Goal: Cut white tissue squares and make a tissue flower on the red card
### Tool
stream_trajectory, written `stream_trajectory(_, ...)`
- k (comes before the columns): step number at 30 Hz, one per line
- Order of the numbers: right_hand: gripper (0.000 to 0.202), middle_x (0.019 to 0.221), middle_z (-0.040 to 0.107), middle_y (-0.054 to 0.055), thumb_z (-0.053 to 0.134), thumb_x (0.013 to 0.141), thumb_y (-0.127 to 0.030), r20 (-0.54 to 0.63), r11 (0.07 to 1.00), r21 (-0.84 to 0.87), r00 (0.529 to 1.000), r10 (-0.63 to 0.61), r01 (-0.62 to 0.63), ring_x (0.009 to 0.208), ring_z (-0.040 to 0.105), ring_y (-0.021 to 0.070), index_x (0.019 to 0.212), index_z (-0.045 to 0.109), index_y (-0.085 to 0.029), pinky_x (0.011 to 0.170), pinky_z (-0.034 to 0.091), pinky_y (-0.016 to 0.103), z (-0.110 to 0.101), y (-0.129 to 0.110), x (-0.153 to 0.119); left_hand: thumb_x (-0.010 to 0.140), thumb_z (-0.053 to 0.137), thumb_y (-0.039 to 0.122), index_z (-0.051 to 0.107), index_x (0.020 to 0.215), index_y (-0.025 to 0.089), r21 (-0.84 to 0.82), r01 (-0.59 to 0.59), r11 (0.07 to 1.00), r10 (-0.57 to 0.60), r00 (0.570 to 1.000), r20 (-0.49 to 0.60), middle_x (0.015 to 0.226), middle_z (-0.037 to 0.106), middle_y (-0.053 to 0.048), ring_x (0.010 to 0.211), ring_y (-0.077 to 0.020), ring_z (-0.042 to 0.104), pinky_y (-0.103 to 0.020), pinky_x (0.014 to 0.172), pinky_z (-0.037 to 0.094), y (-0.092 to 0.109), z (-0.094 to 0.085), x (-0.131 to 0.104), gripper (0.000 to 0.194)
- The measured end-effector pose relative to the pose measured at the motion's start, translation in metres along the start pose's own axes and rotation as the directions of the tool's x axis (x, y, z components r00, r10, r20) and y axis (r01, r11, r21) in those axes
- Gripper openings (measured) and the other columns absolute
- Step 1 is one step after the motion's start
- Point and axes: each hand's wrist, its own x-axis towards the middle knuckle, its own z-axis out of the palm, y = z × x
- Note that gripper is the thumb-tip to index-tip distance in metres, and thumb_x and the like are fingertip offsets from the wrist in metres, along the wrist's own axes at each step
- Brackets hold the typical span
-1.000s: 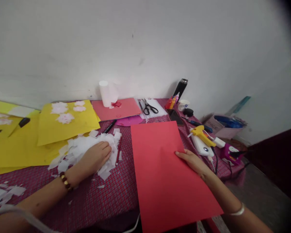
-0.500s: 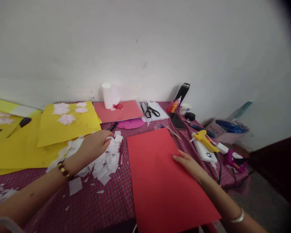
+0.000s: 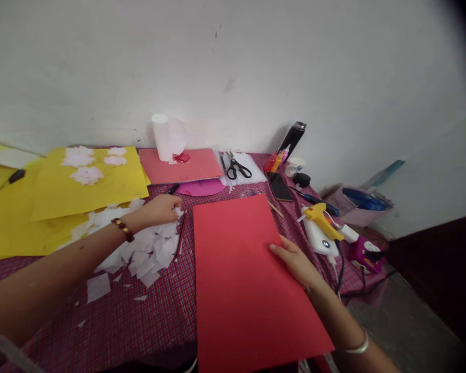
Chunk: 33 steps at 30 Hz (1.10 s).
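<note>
My right hand (image 3: pixel 295 261) grips the right edge of a large red sheet of paper (image 3: pixel 241 280), thumb on top and the other fingers underneath. The sheet lies tilted in front of me over the near side of the table. My left hand (image 3: pixel 163 209) is closed at the far right of a heap of white paper pieces (image 3: pixel 149 254). Some white paper (image 3: pixel 178 212) shows at its fingertips. Just right of the heap lies a thin red pencil-like stick (image 3: pixel 180 235). A black pen (image 3: pixel 173 189) is beyond the left knuckles.
Yellow sheets (image 3: pixel 54 197) with pale pink paper flowers lie left. Along the wall are a white paper roll (image 3: pixel 162 139), black scissors (image 3: pixel 238 168) and a black flask (image 3: pixel 293 140). A phone (image 3: pixel 278 186), yellow glue gun (image 3: pixel 321 220), white power bank (image 3: pixel 319 239) and cables stand right.
The view has shifted, so most things sit a little further left and higher. My left hand still pinches white paper by the heap. My right hand keeps its hold on the red sheet.
</note>
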Motion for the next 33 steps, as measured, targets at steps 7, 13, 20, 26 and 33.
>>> stream_trajectory(7,0.049,0.119,0.075,0.007,0.078,0.075,-0.037,0.014,1.0,-0.006,1.0,-0.01,0.01,0.086,0.076,0.0234,0.12,0.063,-0.024,0.076,0.059,0.034,0.0,0.0,0.0,0.079,0.049,0.018,0.064,0.091,0.013,0.007,0.144,0.99,-0.142,0.984,-0.109,0.075,0.065,-0.003,0.071,-0.0185,0.058,-0.029,0.069,0.041,-0.068,-0.02,-0.057,0.021)
stream_trajectory(13,0.051,0.122,0.074,0.007,0.077,0.077,-0.037,0.03,1.0,-0.016,0.999,-0.012,0.012,0.091,0.075,0.0258,0.124,0.062,-0.025,0.078,0.06,0.038,-0.003,0.003,0.002,0.085,0.055,0.021,0.061,0.125,0.005,0.171,0.065,0.983,-0.025,0.974,-0.224,0.12,0.062,-0.014,0.112,-0.0295,0.056,-0.044,0.103,0.042,-0.068,-0.019,-0.099,0.043)
stream_trajectory(20,0.049,0.122,0.074,0.006,0.077,0.076,-0.036,0.027,0.998,-0.054,0.999,-0.029,0.031,0.093,0.075,0.0253,0.121,0.062,-0.025,0.081,0.059,0.037,-0.004,0.004,0.002,0.067,0.066,0.015,0.066,0.121,0.018,0.073,-0.354,0.932,0.358,0.932,-0.058,0.14,0.056,-0.014,0.132,-0.0334,0.048,-0.046,0.109,0.039,0.005,0.024,-0.083,0.054)
stream_trajectory(26,0.051,0.114,0.076,0.006,0.078,0.071,-0.037,-0.008,0.999,-0.043,1.0,-0.006,0.005,0.086,0.076,0.0248,0.118,0.063,-0.023,0.074,0.058,0.035,0.002,-0.001,-0.001,0.071,0.048,0.009,0.064,0.098,0.018,-0.165,-0.26,0.951,0.256,0.966,-0.044,0.088,0.068,-0.006,0.079,-0.0206,0.062,-0.032,0.073,0.046,0.01,0.039,-0.056,0.032)
stream_trajectory(33,0.046,0.108,0.078,0.004,0.074,0.072,-0.031,-0.018,0.998,-0.067,1.0,0.005,-0.006,0.079,0.075,0.0225,0.116,0.065,-0.025,0.073,0.059,0.036,0.006,-0.006,0.005,0.069,0.046,0.011,0.057,0.071,0.02,-0.039,-0.227,0.973,0.225,0.973,-0.057,0.077,0.063,-0.004,0.076,-0.0207,0.059,-0.032,0.072,0.042,-0.022,0.016,-0.07,0.014)
